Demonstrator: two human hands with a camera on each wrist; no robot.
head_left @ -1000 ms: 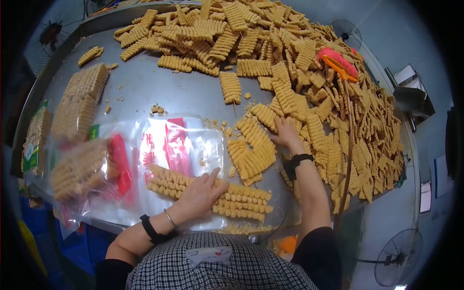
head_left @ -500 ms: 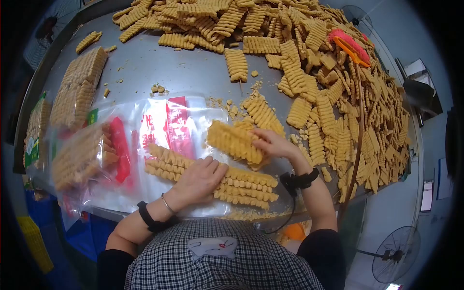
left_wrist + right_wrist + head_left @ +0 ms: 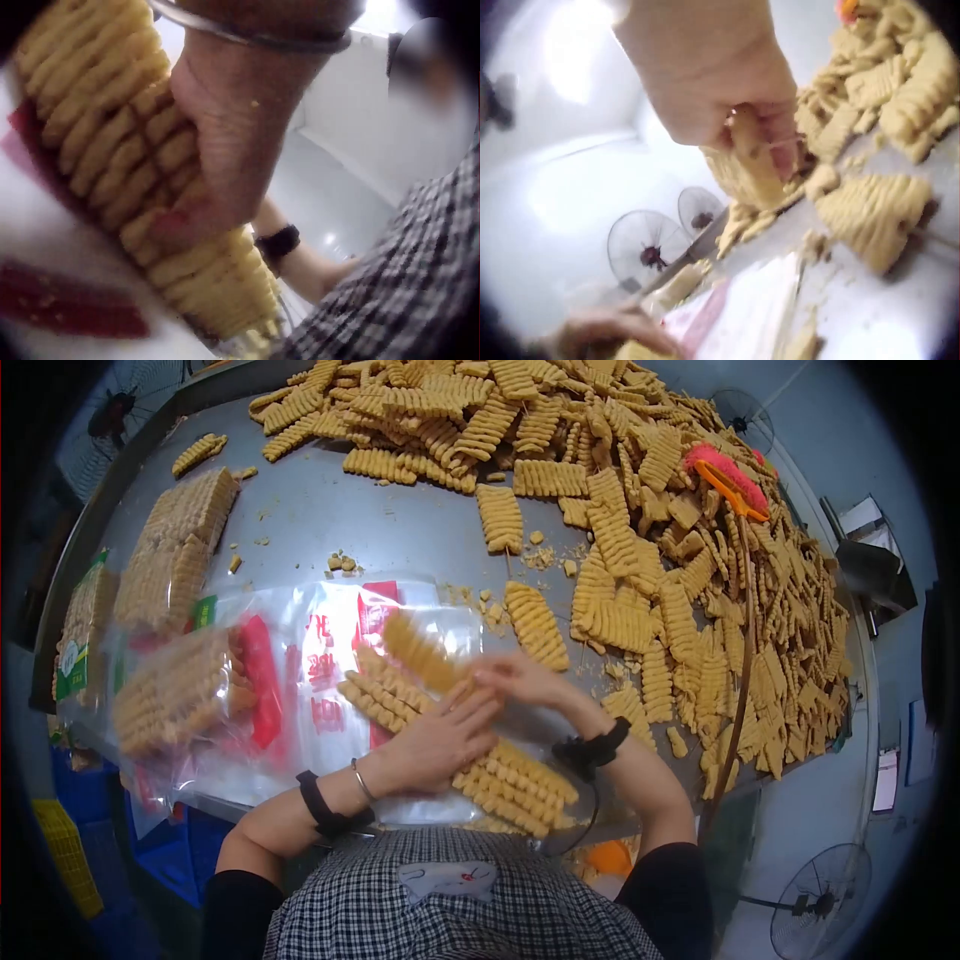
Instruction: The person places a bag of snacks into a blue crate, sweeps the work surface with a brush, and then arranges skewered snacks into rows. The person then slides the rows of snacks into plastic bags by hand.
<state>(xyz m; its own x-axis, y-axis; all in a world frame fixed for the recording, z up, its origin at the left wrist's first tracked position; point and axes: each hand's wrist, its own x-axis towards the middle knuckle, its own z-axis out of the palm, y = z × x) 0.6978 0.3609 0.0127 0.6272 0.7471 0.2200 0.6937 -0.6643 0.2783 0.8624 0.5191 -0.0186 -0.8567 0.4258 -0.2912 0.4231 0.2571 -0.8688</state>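
My left hand [image 3: 435, 745] lies over a row of stacked, ridged golden snack skewers [image 3: 520, 790] at the table's near edge. In the left wrist view its thumb curls across the stack [image 3: 97, 142], where a thin stick shows between the ridges. Beside it, my right hand [image 3: 525, 682] pinches another ridged snack skewer [image 3: 420, 652], blurred, above the far side of the stack. The right wrist view shows this skewer [image 3: 746, 176] between thumb and fingers. Flat clear bags with red print [image 3: 325, 650] lie partly under the stack.
A large heap of ridged skewers [image 3: 600, 510] fills the far and right side, with a pink-and-orange brush [image 3: 727, 482] on it. Filled clear bags [image 3: 175, 685] stand at the left. Loose skewers [image 3: 535, 625] and crumbs lie mid-table. A plaid apron [image 3: 450, 900] borders the near edge.
My right hand has gone from the heap's edge leftward to beside my left hand, bringing a snack skewer. The stack under my left hand now lies at a steeper slant.
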